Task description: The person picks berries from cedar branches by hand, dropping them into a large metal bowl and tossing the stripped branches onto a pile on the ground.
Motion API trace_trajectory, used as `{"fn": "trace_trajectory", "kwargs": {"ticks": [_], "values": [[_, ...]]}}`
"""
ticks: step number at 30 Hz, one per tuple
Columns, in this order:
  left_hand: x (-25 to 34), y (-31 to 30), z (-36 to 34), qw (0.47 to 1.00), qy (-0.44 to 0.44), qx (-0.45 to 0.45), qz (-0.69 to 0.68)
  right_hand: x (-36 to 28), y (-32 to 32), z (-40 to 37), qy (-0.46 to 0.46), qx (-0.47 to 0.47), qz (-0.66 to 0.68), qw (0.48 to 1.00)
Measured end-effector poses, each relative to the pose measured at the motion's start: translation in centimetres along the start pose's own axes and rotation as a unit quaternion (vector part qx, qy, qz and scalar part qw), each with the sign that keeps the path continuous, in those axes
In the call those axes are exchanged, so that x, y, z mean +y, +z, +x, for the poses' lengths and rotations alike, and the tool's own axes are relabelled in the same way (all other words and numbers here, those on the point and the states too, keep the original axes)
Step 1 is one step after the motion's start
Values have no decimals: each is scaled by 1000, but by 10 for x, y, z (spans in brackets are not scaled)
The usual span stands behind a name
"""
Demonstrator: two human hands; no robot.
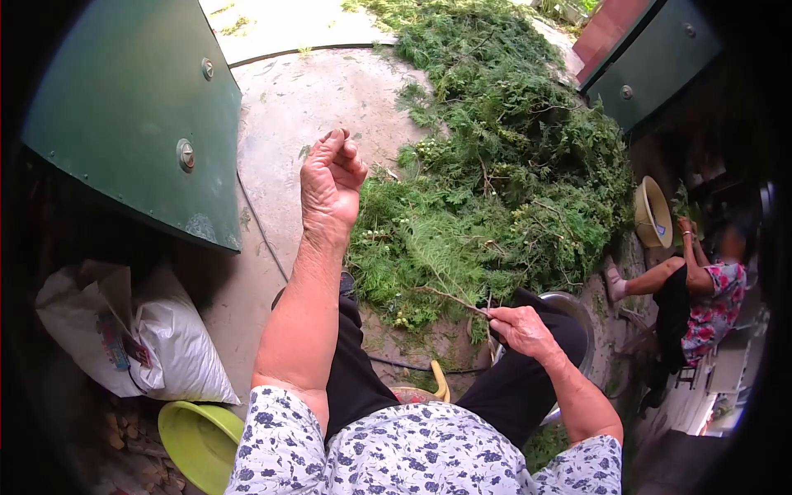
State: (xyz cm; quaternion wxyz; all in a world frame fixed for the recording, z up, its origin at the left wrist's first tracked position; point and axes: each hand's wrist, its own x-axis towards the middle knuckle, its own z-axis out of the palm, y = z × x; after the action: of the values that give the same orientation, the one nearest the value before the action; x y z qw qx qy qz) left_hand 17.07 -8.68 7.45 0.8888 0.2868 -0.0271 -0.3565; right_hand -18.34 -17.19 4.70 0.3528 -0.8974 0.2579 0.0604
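Note:
My left hand [332,180] is raised over the concrete floor, fingers curled in and thumb pressed against them; whatever they may hold is too small to make out. Low on the right, my right hand [525,332] is closed round the thin stem of a leafy green branch [450,276]. The branch points up and left, its feathery tip overlapping a big heap of cut evergreen branches [511,157]. That heap spreads from just beyond my knees to the doorway. A metal basin [580,318] stands beside my right leg, partly hidden by it.
Green metal doors [148,107] flank the doorway. At left are white sacks [177,342] and a lime-green basin [191,441]. A dark cable [266,235] crosses the floor. On the right, another person [709,297] sits holding greenery near a beige basin [652,213].

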Motion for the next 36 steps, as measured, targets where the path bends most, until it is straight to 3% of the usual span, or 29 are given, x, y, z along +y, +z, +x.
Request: {"fn": "trace_trajectory", "kwargs": {"ticks": [4,6,8,10,11,12,13,14,15,16,18,20,22,26,32,36], "values": [[3,-7,-1,1000,-1,6,4,-5,4,-1,-38,-197,-140,970],[4,-9,-2,1000,-5,25,5,-7,4,15,141,-378,3,915],[5,-8,-2,1000,-1,25,5,-4,3,32,171,-426,22,888],[5,-10,0,999,-5,32,9,11,9,55,217,-418,36,881],[4,-10,1,999,-4,39,7,29,5,75,196,-356,65,911],[3,-9,2,999,-3,40,9,17,-27,100,222,-251,83,939],[2,-8,3,999,-10,43,7,4,-65,127,257,-76,179,947],[1,-7,3,999,-18,47,4,1,-106,155,197,141,280,929],[0,-6,3,999,-22,45,10,-20,-148,177,55,306,391,866],[-1,-6,3,999,-21,45,10,-17,-190,198,-25,348,411,842],[-4,-2,6,997,-31,60,23,-51,-229,205,-39,422,387,819],[-7,1,7,997,-29,64,24,-63,-222,209,-124,446,301,834],[-8,2,8,998,-30,58,20,-71,-185,206,-123,385,317,858],[-11,1,5,998,-32,55,7,-40,-89,201,-14,279,393,876],[-7,2,4,997,-46,68,7,45,40,186,161,203,456,852],[-6,-4,7,999,-40,28,10,92,111,158,265,137,462,835]]}}
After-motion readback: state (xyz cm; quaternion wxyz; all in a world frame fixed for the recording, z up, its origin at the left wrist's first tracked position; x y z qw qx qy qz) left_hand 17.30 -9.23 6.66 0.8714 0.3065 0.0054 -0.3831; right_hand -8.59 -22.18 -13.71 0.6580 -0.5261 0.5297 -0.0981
